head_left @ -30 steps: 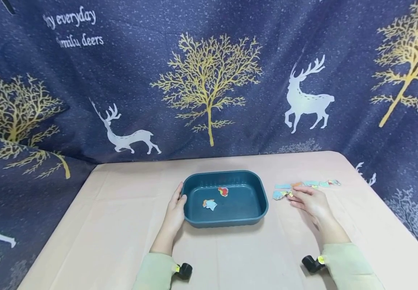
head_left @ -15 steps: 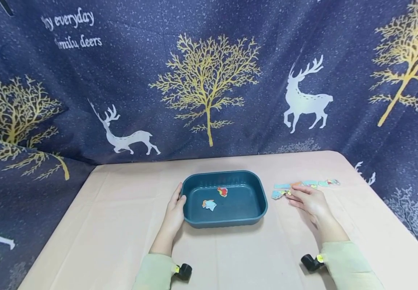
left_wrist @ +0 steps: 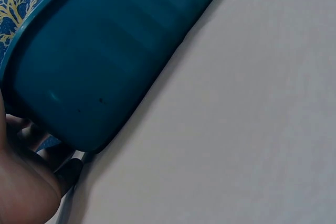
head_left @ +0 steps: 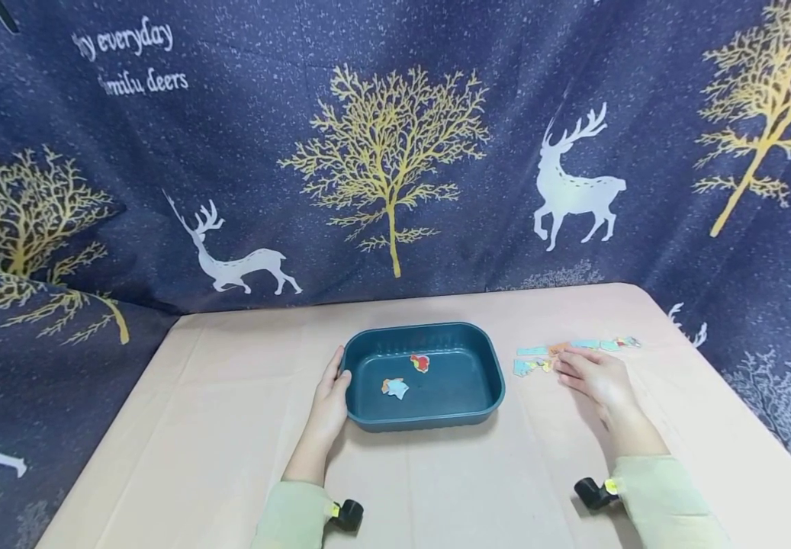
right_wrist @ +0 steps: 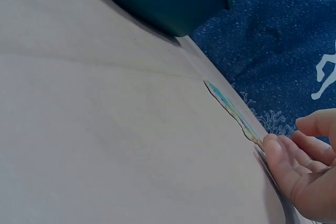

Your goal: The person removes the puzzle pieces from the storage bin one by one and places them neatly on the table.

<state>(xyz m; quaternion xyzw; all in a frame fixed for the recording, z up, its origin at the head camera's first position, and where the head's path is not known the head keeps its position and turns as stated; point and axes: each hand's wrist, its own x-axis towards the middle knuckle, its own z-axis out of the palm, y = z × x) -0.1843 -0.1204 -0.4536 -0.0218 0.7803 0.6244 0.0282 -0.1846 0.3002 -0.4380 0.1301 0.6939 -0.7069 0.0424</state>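
Note:
My left hand point(head_left: 329, 396) grips the left end of a teal plastic basin point(head_left: 426, 419), thumb over the rim. In the left wrist view, fingers curl near the basin's lower corner. Two puzzle pieces lie inside: a red one point(head_left: 420, 363) and a light-blue and orange one point(head_left: 395, 388). Right of the basin, my right hand point(head_left: 597, 381) is at the right end of a blue-and-yellow puzzle piece point(head_left: 524, 367) lying on the table. In the right wrist view, the thumb tip overlaps that piece's near end, and the index finger stands apart from the thumb.
Beyond the right fingers, several puzzle pieces form a row point(head_left: 583, 345), with an orange part partly behind the fingertips. The pale tablecloth point(head_left: 196, 427) ends at a dark-blue printed curtain point(head_left: 244, 191) at the back.
My right hand has drawn slightly to the right, showing more of the blue-and-yellow puzzle piece, which lies flatter and straighter below the row. The left hand and basin stay put.

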